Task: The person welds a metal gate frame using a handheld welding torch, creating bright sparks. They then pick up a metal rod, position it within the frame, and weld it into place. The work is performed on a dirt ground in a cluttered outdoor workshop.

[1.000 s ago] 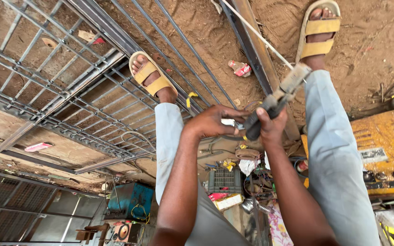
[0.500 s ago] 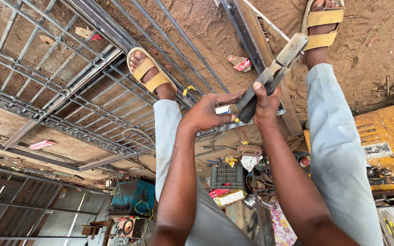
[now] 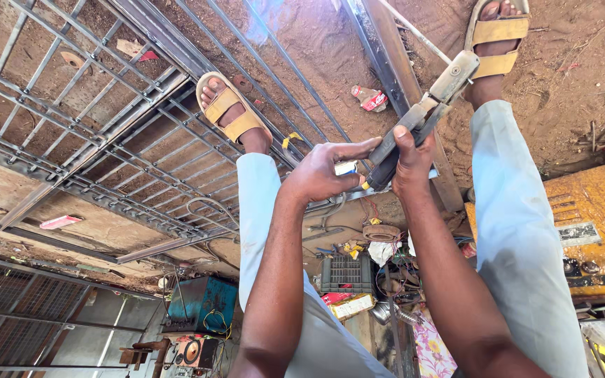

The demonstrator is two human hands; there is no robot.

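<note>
Both hands have risen; right grip (image 3: 411, 164) wraps the electrode holder (image 3: 421, 115) (left grip (image 3: 327, 171) touching handle).

right foot (image 3: 500, 28): toes cut by top edge | welding holder (image 3: 420, 119): handle hidden under right hand (image 3: 414, 164)

The electrode holder (image 3: 421, 115) sits between both sandalled feet, with the metal grille (image 3: 99, 133) lying to its left.

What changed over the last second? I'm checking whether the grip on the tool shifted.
Both hands, left hand and right hand, carried the grey metal clamp-like tool with the dark handle up and rightward in view. The hold stayed; the grey welded bar grille lay unmoved.
</note>
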